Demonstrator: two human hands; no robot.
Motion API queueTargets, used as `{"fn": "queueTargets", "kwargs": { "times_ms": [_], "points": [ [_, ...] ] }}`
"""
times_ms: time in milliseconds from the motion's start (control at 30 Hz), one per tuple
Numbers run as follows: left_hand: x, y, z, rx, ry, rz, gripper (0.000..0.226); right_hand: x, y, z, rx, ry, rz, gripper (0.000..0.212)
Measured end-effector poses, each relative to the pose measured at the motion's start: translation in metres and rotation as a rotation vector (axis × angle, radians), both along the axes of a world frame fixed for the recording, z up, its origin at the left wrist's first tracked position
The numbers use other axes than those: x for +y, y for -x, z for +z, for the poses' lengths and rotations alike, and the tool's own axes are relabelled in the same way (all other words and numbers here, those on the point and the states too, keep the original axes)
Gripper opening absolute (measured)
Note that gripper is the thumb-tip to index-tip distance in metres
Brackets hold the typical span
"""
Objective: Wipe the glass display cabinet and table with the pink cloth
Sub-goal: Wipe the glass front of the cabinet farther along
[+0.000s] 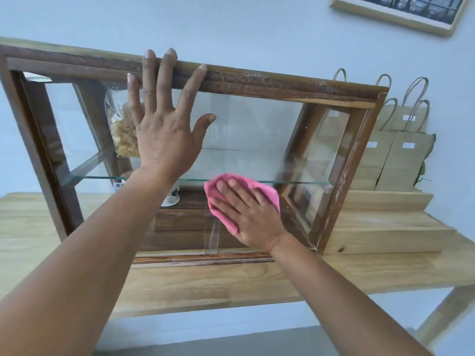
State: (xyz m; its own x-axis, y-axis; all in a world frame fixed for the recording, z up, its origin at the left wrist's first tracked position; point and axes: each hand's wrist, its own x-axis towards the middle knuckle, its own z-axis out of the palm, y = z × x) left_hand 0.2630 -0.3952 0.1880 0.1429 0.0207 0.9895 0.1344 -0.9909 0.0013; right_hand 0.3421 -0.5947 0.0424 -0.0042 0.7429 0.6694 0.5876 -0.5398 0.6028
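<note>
Right hand (248, 217) lies flat with its fingers straight, pressing the crumpled pink cloth (267, 194) onto the front pane, low and right of centre. Nothing is curled round the cloth. Left hand (164, 127) is spread open too, palm on the glass and fingertips over the top rail of the dark wood-framed glass display cabinet (282, 83), bracing it. The pane runs long from left to right, so most of the glass lies up and left of the cloth, towards the bracing hand. The pale wooden table (231, 283) sits just below, and the right hand is the nearer one, I'd judge.
</note>
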Motion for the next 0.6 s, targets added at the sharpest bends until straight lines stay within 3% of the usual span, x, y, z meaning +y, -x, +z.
{"fn": "queueTargets", "kwargs": {
  "times_ms": [67, 167, 233, 367, 400, 533, 600],
  "points": [
    [0.000, 0.000, -0.001, 0.001, -0.003, 0.009, 0.062, -0.039, -0.004, -0.034, -0.024, 0.320, 0.019, 0.062],
    [-0.002, 0.001, -0.001, 0.009, 0.005, 0.025, 0.061, -0.087, -0.014, -0.034, -0.008, 0.450, -0.044, 0.071],
    [-0.005, 0.000, -0.001, 0.014, 0.017, 0.034, 0.060, -0.094, -0.021, -0.017, -0.033, 0.322, -0.095, 0.069],
    [-0.008, 0.001, -0.001, 0.017, 0.019, 0.052, 0.060, -0.034, -0.009, 0.006, 0.098, -0.300, -0.131, 0.056],
    [-0.008, 0.001, -0.001, 0.020, 0.017, 0.056, 0.060, -0.023, -0.003, -0.002, 0.117, -0.296, -0.123, 0.055],
    [-0.006, 0.005, -0.001, 0.060, 0.015, 0.069, 0.062, -0.043, 0.005, -0.052, 0.096, 0.398, 0.002, 0.059],
    [-0.006, 0.006, -0.001, 0.074, 0.007, 0.076, 0.063, -0.059, 0.001, -0.041, 0.061, 0.583, 0.049, 0.062]
  ]
}}
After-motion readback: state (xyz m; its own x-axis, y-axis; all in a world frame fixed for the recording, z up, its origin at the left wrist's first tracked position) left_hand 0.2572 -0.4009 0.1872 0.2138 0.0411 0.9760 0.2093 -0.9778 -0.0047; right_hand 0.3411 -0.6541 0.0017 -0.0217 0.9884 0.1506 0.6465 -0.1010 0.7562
